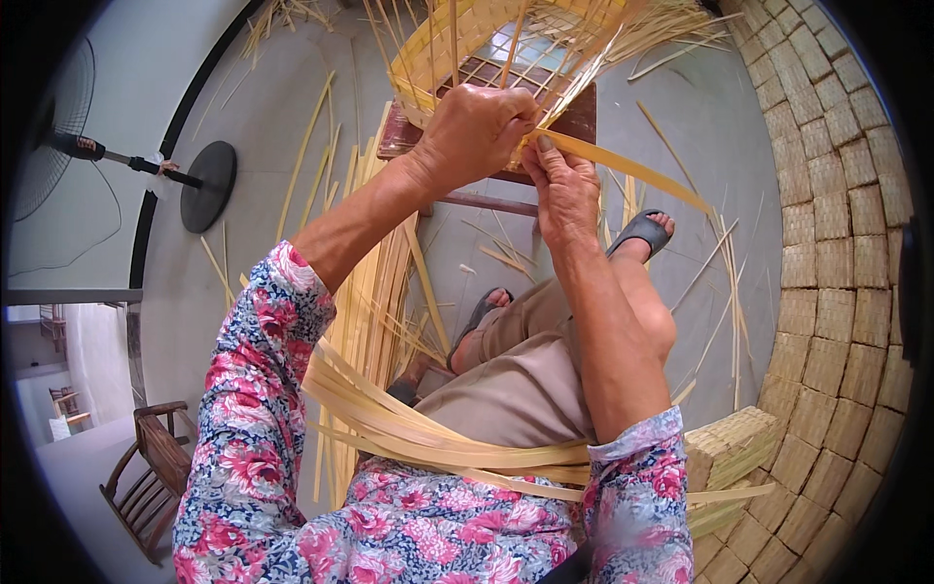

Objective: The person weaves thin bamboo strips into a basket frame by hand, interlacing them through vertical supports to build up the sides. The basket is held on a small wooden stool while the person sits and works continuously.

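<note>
A partly woven bamboo basket with upright stakes rests on a dark red wooden stool in front of me. My left hand is closed at the basket's near edge, its fingertips pinched on the end of a flat bamboo strip. Close beside it, my right hand grips the same strip between thumb and fingers. The strip's free length runs out to the right past my right hand. Several stakes rise just beyond both hands. My left fingertips are partly hidden behind the knuckles.
Loose bamboo strips lie across my lap, and a long bundle stretches along my left. Scraps litter the floor. A standing fan and a wooden chair are at left; stacked woven blocks line the right.
</note>
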`<state>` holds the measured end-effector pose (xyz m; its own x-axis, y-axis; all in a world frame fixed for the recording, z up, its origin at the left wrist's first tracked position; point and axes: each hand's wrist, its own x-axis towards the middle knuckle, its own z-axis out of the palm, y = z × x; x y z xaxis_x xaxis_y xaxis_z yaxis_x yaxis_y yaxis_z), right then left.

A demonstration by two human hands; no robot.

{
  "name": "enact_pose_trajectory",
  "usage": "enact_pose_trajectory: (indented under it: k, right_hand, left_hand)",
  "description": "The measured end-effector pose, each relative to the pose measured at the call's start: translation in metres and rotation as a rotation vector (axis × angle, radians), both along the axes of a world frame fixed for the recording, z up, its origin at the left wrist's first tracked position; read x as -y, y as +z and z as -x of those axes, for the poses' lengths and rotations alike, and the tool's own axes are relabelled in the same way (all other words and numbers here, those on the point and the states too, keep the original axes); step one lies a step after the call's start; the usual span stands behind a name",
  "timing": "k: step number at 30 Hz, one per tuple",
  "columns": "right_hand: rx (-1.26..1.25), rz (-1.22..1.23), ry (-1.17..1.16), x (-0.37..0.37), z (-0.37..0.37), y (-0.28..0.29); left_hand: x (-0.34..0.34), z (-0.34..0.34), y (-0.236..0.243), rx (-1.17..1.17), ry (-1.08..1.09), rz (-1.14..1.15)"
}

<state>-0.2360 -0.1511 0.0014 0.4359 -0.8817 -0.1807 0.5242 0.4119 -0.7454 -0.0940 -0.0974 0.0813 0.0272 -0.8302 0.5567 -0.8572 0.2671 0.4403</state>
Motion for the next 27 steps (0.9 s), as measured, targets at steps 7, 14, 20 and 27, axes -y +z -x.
enact_pose_trajectory:
  k: [7, 14, 20, 27]
  right_hand:
    - [-0.008, -0.011, 0.008, -0.002, -0.002, 0.002]
    - [-0.003, -0.095, -0.015, -0.004, 0.002, 0.008]
    - [-0.090, -0.051, 0.021, 0.005, -0.002, 0.003]
    - [-0.027, -0.031, 0.091, 0.014, 0.006, -0.004]
  left_hand:
    - [-0.005, -0.002, 0.005, 0.031, 0.073, -0.087]
    - [0.002, -0.010, -0.004, 0.068, -0.024, -0.069]
    - [0.005, -0.017, -0.010, 0.133, -0.021, 0.001]
    - [0.000, -0.009, -0.012, 0.147, 0.032, -0.024]
